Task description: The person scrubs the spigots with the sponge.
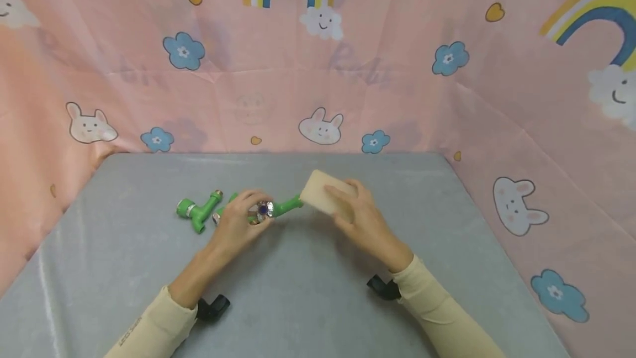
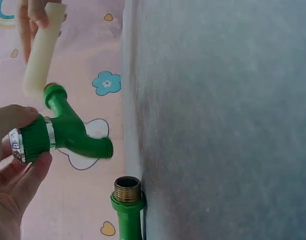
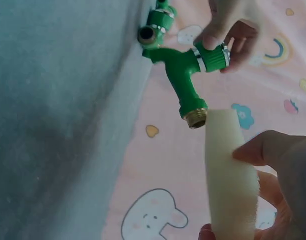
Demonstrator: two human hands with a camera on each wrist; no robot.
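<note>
My left hand [image 1: 237,226] pinches a green faucet [image 2: 68,131] by its ribbed knob, which has a silver band and cap, and holds it raised over the table. A cream, block-shaped sponge [image 1: 320,191] is gripped in my right hand [image 1: 366,228], thumb on one face and fingers on the other. In the right wrist view, the end of the sponge [image 3: 227,165] is right at the brass threaded inlet [image 3: 196,118] of the held faucet. Part of the knob is hidden behind the left fingers.
Another green faucet [image 1: 200,213] lies on the grey table [image 1: 318,303] at the left. A further green faucet [image 3: 160,20] sits beside it, mostly covered by my left hand in the head view. Pink printed cloth [image 1: 278,82] hangs at the back and sides.
</note>
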